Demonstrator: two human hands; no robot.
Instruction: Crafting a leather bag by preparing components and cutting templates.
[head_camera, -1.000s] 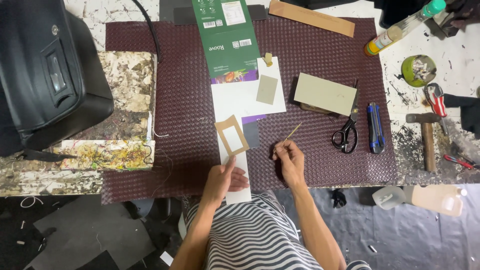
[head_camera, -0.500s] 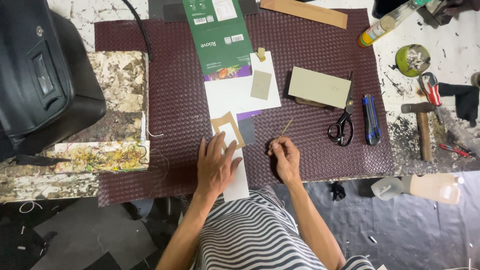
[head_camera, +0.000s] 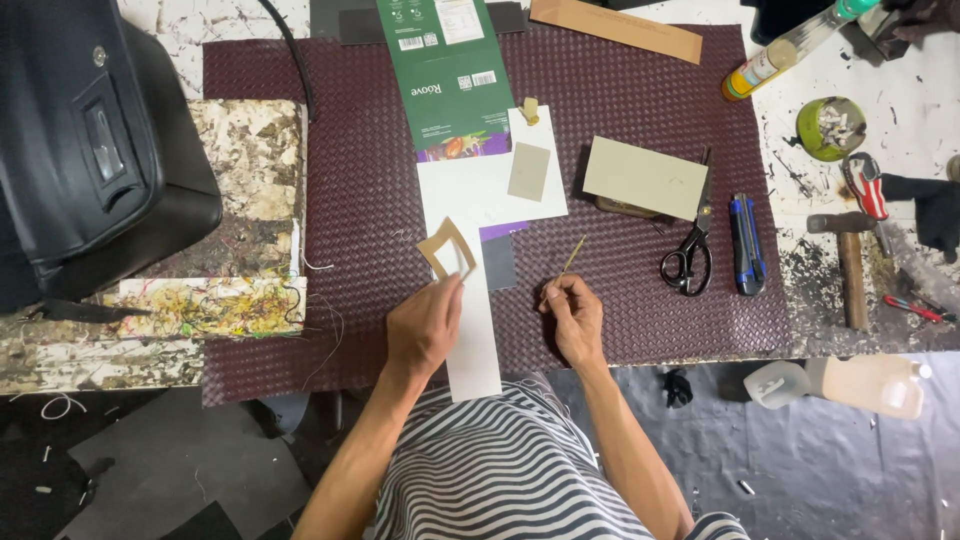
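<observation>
Head view: left hand (head_camera: 424, 326) presses the white strip (head_camera: 472, 330), right hand (head_camera: 573, 318) pinches a thin stick (head_camera: 572, 256), fingertips hidden.

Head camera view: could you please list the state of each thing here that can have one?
Left hand: flat, fingertips on the long white paper strip.
Right hand: pinching a thin wooden stick.
Small brown cardboard frame: lying on the strip, centre cut out.
Black-handled scissors: lying almost closed.
Blue utility knife: lying flat; blade not discernible.
Green flattened carton: lying flat.
</observation>
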